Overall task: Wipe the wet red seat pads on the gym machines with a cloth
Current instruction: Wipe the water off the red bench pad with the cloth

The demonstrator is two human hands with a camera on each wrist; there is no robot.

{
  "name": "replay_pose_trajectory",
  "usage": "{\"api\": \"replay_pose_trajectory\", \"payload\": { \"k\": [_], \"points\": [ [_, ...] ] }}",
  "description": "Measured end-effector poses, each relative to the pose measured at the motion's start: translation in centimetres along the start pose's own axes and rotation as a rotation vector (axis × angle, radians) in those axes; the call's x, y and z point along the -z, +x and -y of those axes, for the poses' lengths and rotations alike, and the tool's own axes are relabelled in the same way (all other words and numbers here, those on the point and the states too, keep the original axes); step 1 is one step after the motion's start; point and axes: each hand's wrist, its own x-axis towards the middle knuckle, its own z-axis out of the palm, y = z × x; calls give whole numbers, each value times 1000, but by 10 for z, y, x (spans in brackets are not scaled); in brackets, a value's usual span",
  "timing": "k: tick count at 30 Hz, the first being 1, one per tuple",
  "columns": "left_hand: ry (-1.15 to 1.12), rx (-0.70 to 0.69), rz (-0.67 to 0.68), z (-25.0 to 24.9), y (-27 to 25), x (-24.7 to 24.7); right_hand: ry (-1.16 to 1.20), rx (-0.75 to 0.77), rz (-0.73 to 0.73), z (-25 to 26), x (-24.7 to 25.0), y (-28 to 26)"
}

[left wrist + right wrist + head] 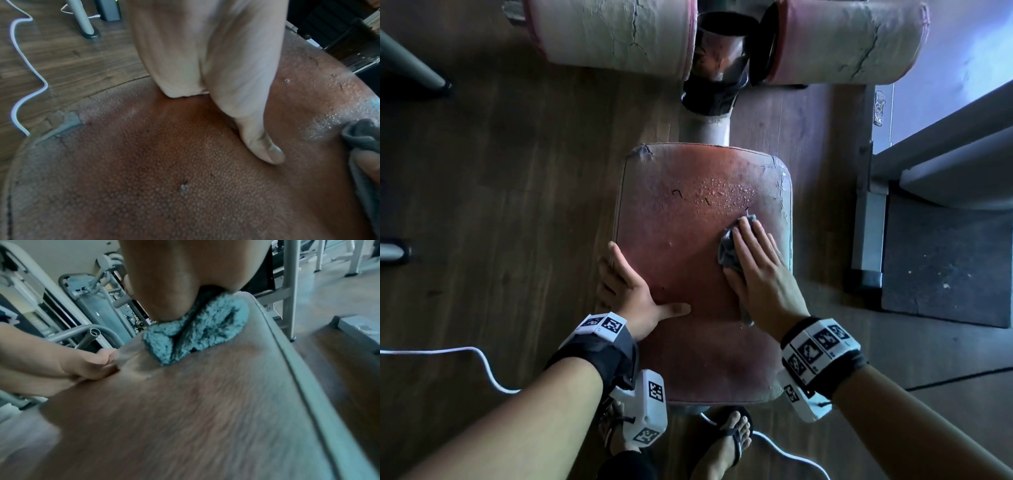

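A worn red seat pad (pixel 674 240) fills the middle of the head view, with water droplets (pixel 722 192) beading on its far half. My right hand (pixel 753 260) lies flat with straight fingers on a crumpled grey cloth (pixel 727 251), pressing it onto the pad's right side just short of the droplets. The right wrist view shows the fluffy cloth (pixel 197 335) bunched under that hand (pixel 185 280). My left hand (pixel 626 291) grips the pad's left edge, fingers curled over the side. Its thumb (pixel 263 146) lies on the pad's top (pixel 164 178).
Two cracked roller pads (pixel 613 34) (pixel 849 41) flank a post (pixel 705 130) beyond the seat. A grey machine frame (pixel 869 222) and black mat (pixel 945 267) sit to the right. A white cable (pixel 482 363) runs over the wooden floor at left. My sandalled foot (pixel 729 442) stands below the seat.
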Motion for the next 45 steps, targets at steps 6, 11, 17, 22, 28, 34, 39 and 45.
{"api": "replay_pose_trajectory", "payload": {
  "k": [6,11,17,22,28,34,39,45],
  "points": [
    [30,-1,1,-1,-1,1,53,-49,-17,-8,3,28],
    [33,11,2,-1,-2,1,36,-34,23,3,-3,1],
    [68,15,6,1,0,0,18,-78,58,-6,9,42],
    [116,79,5,-1,1,0,53,-152,38,-9,14,101],
    [138,67,9,1,4,1,36,15,40,-8,11,93],
    [53,28,9,2,2,1,-18,66,51,10,-1,40],
    [28,-11,-4,4,2,0,-20,62,75,19,-5,24],
    [69,64,-11,-1,1,0,22,98,98,22,0,48]
  ]
}}
